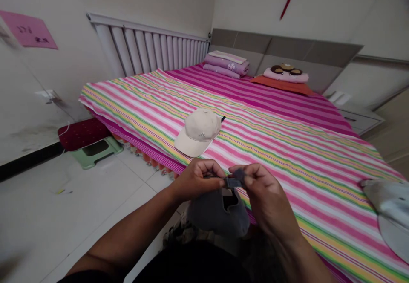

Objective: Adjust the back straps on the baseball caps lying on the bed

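A dark grey baseball cap (207, 215) hangs below my hands, its back opening turned up toward me. My left hand (201, 178) is closed, thumb and fingers pinching the back strap near its buckle. Pinched in my right hand (263, 191) is the other end of the strap (234, 182), which folds up between the two hands. A beige baseball cap (203, 125) with a small dark logo rests on the bed just beyond my hands, brim toward me and to the left. Part of a pale grey cap (391, 206) lies at the far right.
The bed (281, 142) has a striped sheet and a grey headboard (284, 50). Folded purple bedding (226, 63) and a pink pillow with a bear's face (286, 75) sit at its head. A green stool (96, 153) and a dark red roll (83, 134) are on the left.
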Tool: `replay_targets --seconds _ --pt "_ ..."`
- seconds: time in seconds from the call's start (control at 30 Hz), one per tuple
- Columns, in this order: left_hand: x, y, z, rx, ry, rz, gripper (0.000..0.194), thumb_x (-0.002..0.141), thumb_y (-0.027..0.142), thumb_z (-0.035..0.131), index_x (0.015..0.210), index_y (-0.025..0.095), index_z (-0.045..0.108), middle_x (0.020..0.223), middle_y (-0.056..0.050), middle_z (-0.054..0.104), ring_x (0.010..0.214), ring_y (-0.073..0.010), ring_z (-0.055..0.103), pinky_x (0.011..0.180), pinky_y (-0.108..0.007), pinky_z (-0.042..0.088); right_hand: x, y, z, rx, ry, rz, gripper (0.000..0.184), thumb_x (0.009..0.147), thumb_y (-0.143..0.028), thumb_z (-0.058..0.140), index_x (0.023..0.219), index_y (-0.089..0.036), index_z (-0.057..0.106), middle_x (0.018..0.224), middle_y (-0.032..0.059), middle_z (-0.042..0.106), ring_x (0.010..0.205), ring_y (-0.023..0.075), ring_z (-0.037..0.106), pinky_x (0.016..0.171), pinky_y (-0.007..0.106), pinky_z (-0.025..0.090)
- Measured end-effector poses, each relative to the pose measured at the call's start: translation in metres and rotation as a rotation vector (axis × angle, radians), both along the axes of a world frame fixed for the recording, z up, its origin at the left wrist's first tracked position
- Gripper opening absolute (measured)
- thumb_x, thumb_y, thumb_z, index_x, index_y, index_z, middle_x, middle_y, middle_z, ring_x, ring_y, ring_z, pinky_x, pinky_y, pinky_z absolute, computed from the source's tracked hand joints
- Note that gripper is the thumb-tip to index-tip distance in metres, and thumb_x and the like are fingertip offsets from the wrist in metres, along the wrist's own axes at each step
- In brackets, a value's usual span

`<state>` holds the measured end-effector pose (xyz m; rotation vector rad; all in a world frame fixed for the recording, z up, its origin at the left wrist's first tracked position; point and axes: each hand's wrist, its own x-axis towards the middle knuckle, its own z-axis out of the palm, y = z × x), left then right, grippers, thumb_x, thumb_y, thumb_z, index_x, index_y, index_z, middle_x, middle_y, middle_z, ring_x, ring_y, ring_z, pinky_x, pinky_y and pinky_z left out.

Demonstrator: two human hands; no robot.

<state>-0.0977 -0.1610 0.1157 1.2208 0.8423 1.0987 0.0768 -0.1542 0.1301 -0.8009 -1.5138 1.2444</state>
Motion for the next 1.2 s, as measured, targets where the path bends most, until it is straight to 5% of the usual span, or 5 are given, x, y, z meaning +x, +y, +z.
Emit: replay_targets --seconds 0.1,0.3,0.63,0.87,1.2 --pt "-0.002 0.001 0.0 -0.058 -0.079 -0.002 0.022 0.059 0.026 0.074 0.067 0.011 0.059 0.062 0.0 0.061 0.055 -0.0074 0.053 0.053 -0.018 0.038 -0.001 0.005 -0.004 -0.252 0.196 0.104 0.015 0.08 -0.033 0.053 0.085 -0.02 0.056 0.092 0.0065 0.066 0.078 0.018 0.063 0.071 0.033 0.05" --pt "-0.011 0.001 -0.003 -0.02 -0.111 -0.025 0.024 0.059 0.024 0.075 0.071 0.011 0.059 0.066 -0.003 0.064 0.059 -0.0096 0.057 0.054 -0.019 0.041 -0.001 0.004 -0.009 -0.261 -0.088 0.271 0.02 0.075 -0.035 0.063 0.086 -0.018 0.06 0.071 -0.0002 0.059 0.062 0.0121 0.053 0.058 0.024 0.041" --pt "-0.029 -0.001 -0.004 0.038 -0.398 0.147 0.016 0.062 0.02 0.073 0.068 0.012 0.06 0.064 -0.002 0.066 0.056 -0.0096 0.059 0.054 -0.018 0.045 -0.008 0.017 -0.012 -0.492 0.169 0.069 0.027 0.063 -0.036 0.071 0.062 -0.017 0.053 0.051 -0.0033 0.049 0.047 0.0091 0.04 0.046 0.021 0.029" --pt "-0.046 -0.006 0.005 0.166 -0.456 0.276 0.016 0.063 0.022 0.073 0.065 0.013 0.06 0.062 0.0 0.064 0.055 -0.0082 0.057 0.051 -0.016 0.044 -0.011 0.026 -0.004 -0.447 0.326 -0.161 0.03 0.054 -0.036 0.077 0.061 -0.018 0.055 0.054 -0.0037 0.05 0.048 0.0079 0.039 0.046 0.019 0.031" --pt "-0.081 0.006 0.022 0.161 -0.13 0.428 0.025 0.068 0.033 0.069 0.076 0.015 0.052 0.063 0.001 0.062 0.052 -0.0079 0.055 0.048 -0.016 0.042 -0.016 0.045 -0.007 -0.252 -0.081 -0.033 0.035 0.068 -0.049 0.065 0.066 -0.018 0.048 0.051 -0.0052 0.05 0.043 0.0087 0.042 0.044 0.021 0.035"
